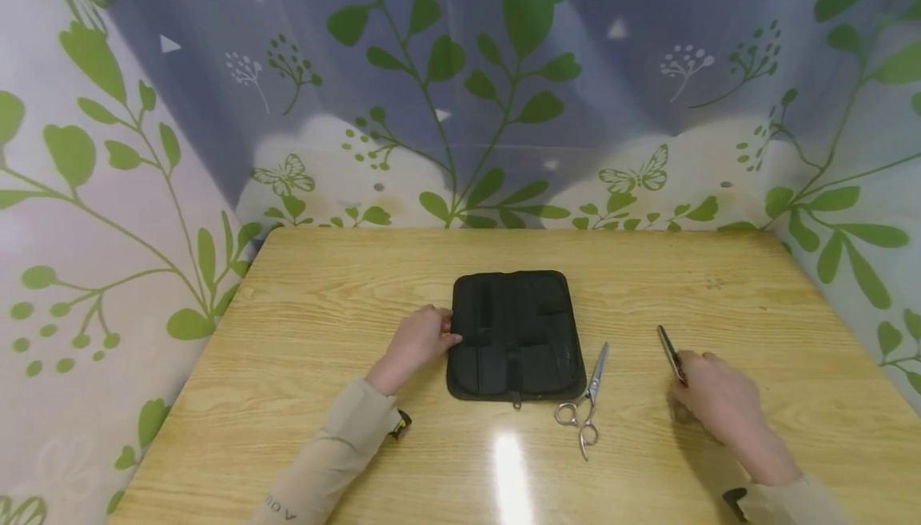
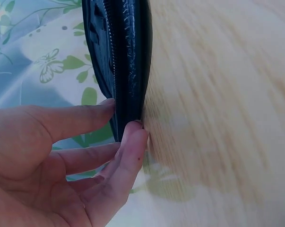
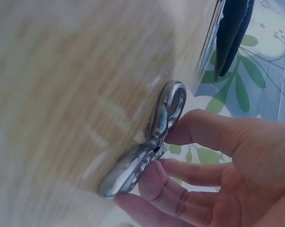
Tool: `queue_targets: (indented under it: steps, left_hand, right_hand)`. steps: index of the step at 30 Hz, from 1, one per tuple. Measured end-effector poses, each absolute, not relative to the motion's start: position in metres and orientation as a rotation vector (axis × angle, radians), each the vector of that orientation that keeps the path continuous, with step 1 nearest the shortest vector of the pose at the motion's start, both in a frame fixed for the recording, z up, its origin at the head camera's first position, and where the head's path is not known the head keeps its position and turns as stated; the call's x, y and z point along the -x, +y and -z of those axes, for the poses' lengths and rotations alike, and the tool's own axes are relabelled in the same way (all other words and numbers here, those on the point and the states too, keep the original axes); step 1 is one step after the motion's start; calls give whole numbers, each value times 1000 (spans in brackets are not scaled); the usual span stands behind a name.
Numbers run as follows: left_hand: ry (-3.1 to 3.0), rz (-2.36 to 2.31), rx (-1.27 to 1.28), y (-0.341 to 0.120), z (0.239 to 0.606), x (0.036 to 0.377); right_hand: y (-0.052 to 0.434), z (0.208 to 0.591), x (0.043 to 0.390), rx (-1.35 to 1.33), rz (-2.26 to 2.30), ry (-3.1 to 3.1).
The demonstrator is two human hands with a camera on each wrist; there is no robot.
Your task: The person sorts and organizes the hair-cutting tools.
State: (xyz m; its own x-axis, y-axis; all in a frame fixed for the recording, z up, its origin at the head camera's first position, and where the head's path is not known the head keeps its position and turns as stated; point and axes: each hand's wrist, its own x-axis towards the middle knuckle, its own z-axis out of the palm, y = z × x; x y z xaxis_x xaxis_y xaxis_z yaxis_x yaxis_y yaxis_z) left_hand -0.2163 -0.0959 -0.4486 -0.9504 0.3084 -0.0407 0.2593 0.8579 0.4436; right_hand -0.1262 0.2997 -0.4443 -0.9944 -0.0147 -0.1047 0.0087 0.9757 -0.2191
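A black zip case [image 1: 514, 377] lies unfolded on the table, with slots and loops inside. At its left edge, my left hand [image 1: 417, 341] pinches the rim between thumb and fingers; the left wrist view shows the zip teeth along the case's edge [image 2: 128, 71]. Silver scissors [image 1: 593, 385] lie by the case's lower right corner, blades pointing away. Farther right, my right hand [image 1: 723, 397] holds a second pair of scissors [image 1: 671, 353]. Their shiny metal handles [image 3: 168, 111] show at my fingers in the right wrist view, close to the tabletop.
The wooden table [image 1: 324, 285] reaches back to a curtain [image 1: 468, 93] printed with leaves and butterflies, which also hangs at both sides. A bright light reflection lies on the wood in front of the case.
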Motion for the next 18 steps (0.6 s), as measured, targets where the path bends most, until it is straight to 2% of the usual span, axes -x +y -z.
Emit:
queue_targets:
  steps: [7, 18]
  left_hand:
    - [2914, -675, -456, -95, 446, 216]
    - [2914, -687, -461, -96, 447, 214]
  right_hand:
    - [304, 439, 130, -92, 386, 2922]
    - [309, 436, 130, -86, 434, 2818]
